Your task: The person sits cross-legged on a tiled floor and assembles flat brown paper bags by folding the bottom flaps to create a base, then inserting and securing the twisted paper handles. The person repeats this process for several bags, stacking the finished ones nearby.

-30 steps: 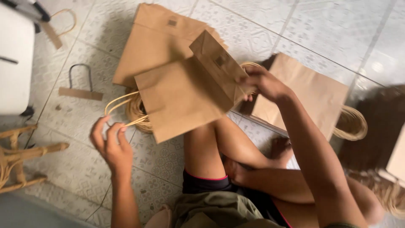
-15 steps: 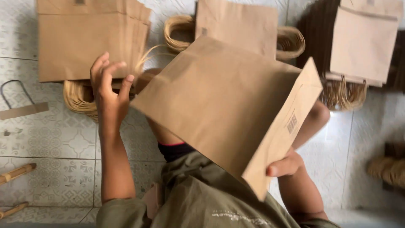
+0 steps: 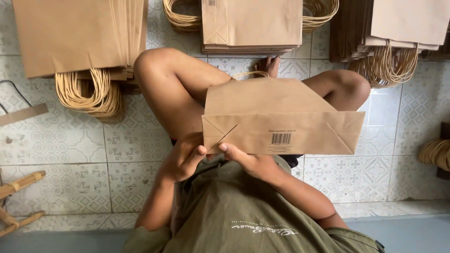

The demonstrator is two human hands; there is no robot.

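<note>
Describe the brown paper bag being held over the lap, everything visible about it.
The paper bag is plain brown kraft paper, folded flat, held level above the person's crossed legs. Its folded bottom panel faces the camera, showing diagonal creases at both ends and a small printed barcode label. A loop of tan twisted-cord handle peeks out at its far edge. The left hand and right hand both grip the near-left corner of the bottom panel, thumbs on the paper. It looks unwrinkled and untorn.
</note>
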